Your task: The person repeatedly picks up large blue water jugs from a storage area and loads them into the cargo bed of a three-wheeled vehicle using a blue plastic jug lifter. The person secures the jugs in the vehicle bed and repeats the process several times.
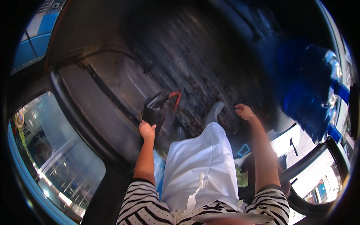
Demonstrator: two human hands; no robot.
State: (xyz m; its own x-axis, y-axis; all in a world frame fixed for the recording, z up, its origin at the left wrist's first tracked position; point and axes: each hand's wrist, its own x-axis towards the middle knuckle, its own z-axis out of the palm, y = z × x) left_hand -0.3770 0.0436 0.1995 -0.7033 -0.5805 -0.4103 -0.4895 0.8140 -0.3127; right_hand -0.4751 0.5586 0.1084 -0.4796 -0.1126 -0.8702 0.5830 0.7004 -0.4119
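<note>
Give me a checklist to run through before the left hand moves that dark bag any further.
1. Left hand on the dark bag: ok, it grips the bag's near edge.
2. Right hand free: ok, it holds nothing, fingers loosely curled.
3. Bag mouth open: ok, the rim gapes.
4. Red handle clear of the left hand: ok, it stands apart on the far side.
5. Bag contents: cannot tell, the inside is too dark.
6. Foot placement: ok, grey boot planted on the dark wet floor.
</note>
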